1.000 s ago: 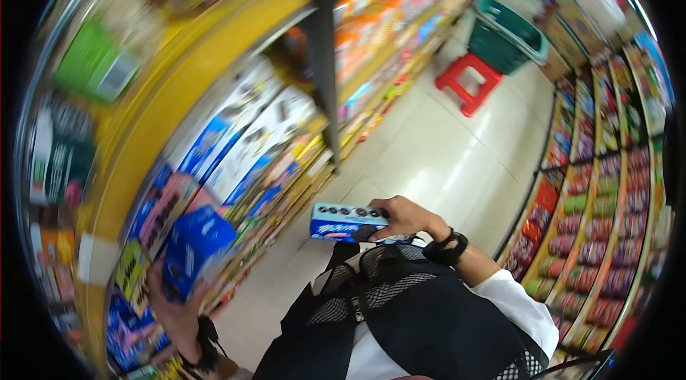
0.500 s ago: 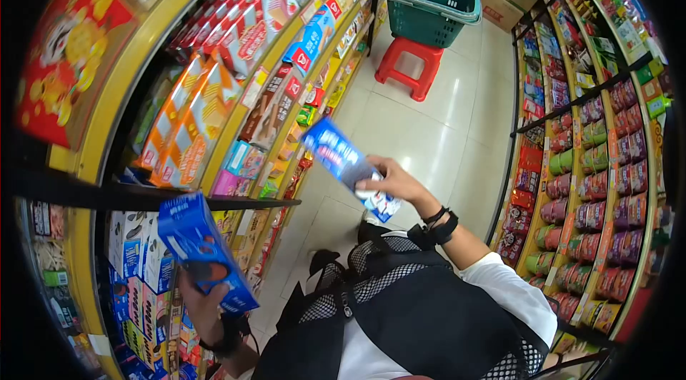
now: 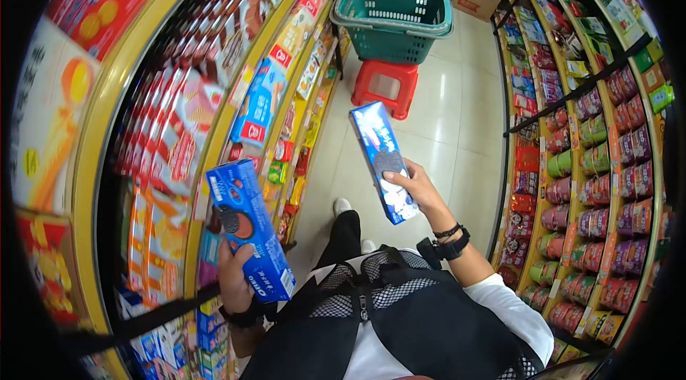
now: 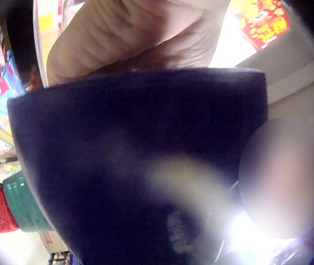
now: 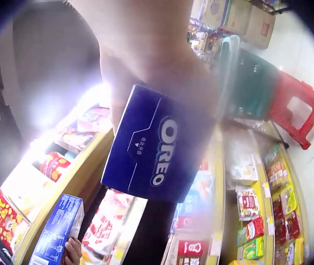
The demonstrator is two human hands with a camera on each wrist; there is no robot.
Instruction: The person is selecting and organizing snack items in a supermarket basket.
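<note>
left grip [image 3: 234, 276]: fingers wrapped round left Oreo box [image 3: 250, 240], tilted, just beside the shelf [image 3: 107, 94]
right grip [image 3: 418, 190]: clasping right Oreo box [image 3: 382, 162] over aisle floor [image 3: 443, 130], near red stool [image 3: 386, 69] carrying green basket [image 3: 391, 22]

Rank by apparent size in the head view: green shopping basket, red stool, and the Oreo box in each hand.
1. Green shopping basket and left Oreo box: about alike, unranked.
2. Right Oreo box.
3. Red stool, only slightly smaller.
Both boxes are nearer the camera, which inflates them.
</note>
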